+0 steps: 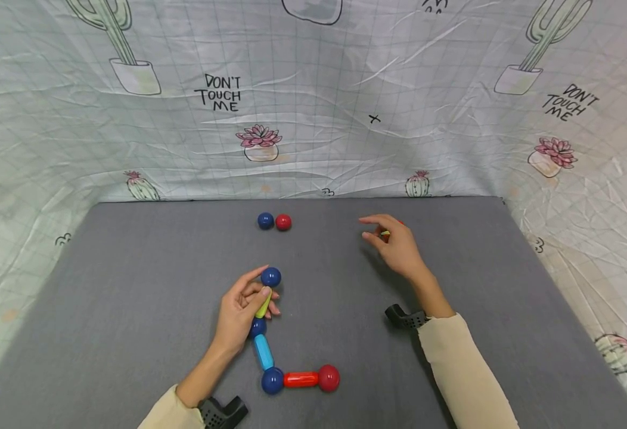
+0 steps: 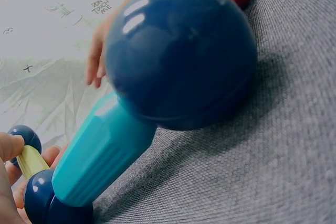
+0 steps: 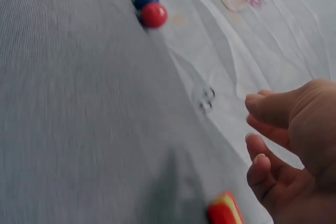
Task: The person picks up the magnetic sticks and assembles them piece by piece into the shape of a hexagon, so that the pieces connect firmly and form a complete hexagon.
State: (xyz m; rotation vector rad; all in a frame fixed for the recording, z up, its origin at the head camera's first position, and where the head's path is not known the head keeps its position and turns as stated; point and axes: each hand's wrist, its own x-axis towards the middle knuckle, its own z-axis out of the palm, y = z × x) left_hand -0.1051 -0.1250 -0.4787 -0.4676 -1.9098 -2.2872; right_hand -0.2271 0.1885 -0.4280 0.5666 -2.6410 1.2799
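My left hand [image 1: 232, 316] pinches a yellow-green rod [image 1: 263, 305] between thumb and fingers. One blue ball [image 1: 271, 276] caps that rod's far end, and a second blue ball [image 1: 258, 327] joins it to a light blue rod [image 1: 263, 351]. The chain runs on to a corner blue ball [image 1: 273, 381], a red rod [image 1: 301, 379] and a red ball [image 1: 328, 378] near the front. Over the back right of the table, my right hand [image 1: 397, 247] holds nothing, thumb and fingers apart. Red and yellow rods [image 3: 224, 211] lie below it, mostly hidden by the hand in the head view.
A loose blue ball [image 1: 265, 221] and a loose red ball [image 1: 283, 222] sit side by side near the back edge of the grey table [image 1: 158, 286]. Behind the table hangs a printed cloth [image 1: 324, 119] with cactus drawings.
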